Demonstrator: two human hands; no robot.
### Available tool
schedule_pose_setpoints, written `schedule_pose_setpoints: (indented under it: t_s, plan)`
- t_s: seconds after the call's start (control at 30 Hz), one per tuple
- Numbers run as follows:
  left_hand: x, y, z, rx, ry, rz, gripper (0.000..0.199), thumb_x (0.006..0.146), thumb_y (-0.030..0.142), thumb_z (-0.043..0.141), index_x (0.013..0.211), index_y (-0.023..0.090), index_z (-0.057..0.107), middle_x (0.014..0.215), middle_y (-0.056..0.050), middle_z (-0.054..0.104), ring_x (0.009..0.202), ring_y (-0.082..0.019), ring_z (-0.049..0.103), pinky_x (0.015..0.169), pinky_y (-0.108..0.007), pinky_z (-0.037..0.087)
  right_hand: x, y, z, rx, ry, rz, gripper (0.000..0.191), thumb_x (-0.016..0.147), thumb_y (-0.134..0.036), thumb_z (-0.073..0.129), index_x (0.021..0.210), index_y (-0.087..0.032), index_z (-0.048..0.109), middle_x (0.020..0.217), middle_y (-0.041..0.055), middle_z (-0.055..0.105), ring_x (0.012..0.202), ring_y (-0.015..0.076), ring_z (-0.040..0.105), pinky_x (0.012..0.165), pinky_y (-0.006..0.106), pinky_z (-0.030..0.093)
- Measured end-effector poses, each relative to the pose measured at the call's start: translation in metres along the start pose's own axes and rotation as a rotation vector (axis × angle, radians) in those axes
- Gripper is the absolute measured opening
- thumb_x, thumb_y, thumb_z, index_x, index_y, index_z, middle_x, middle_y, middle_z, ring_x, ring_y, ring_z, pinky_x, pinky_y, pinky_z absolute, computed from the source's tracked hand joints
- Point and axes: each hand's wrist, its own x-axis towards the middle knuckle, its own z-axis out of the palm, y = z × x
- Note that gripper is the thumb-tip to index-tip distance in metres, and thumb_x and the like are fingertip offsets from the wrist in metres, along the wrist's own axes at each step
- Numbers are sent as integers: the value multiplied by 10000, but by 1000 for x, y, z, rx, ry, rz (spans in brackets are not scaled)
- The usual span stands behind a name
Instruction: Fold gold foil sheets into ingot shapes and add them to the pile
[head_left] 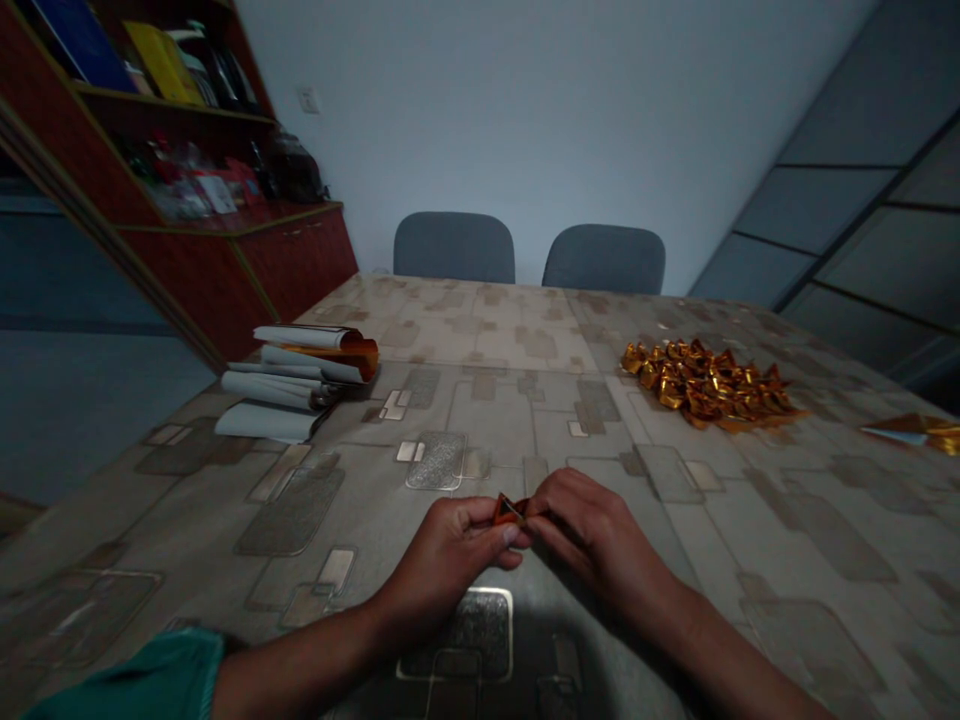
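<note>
Orange foil triangle [510, 510], pinched by left hand [450, 555], right hand [592, 530]

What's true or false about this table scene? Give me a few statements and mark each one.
1. The left hand and the right hand together pinch a small folded orange-and-gold foil triangle. True.
2. The heap of shiny gold foil pieces sits on the left, right beside the curled paper sheets. False: the heap of shiny gold foil pieces lies on the right of the grey patterned tablecloth, and the curled white paper sheets lie on the left.
3. Two grey chair backs stand beyond the table's far edge. True.
4. A green sleeve covers the right arm. False: the green sleeve is on the left arm.
</note>
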Motion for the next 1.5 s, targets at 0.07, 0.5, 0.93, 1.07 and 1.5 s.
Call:
schedule_pose_setpoints:
  t_s: [0.07,0.5,0.93,1.07,1.5]
  plan:
    - [0,0,0,7,-6,2,283,802,414,749,880,145,792,887,-76,764,869,-228,699,792,-331,560,0,1,2,-1,-1,6,238,1035,-232,523,804,-204,572,796,25,606,769,181,556,695,297,418]
    - [2,-4,-2,-48,17,-24,388,803,462,769,965,110,778,921,-118,783,910,-245,722,791,-335,568,3,-5,-12,196,-20,122,110,960,-174,587,862,-209,621,822,15,670,754,164,624,687,283,452]
    - [3,-2,-4,-67,-47,-26,422,792,484,780,1023,131,775,1023,-125,773,1004,-269,715,849,-363,565,4,-4,-9,137,-22,96,136,971,-167,536,872,-212,618,843,42,672,784,186,615,710,316,456]
    - [2,-2,-4,-63,-54,-32,412,781,476,790,1002,129,778,1002,-118,775,1003,-270,716,869,-368,559,5,-3,-9,121,-37,58,180,989,-152,531,854,-207,636,846,43,687,812,192,610,739,326,453]
    - [4,0,-2,-61,10,-37,383,761,496,788,843,124,753,858,-82,749,911,-243,714,813,-350,569,4,-2,1,116,-7,59,146,1003,-208,579,876,-216,650,842,23,671,828,191,613,743,316,456]
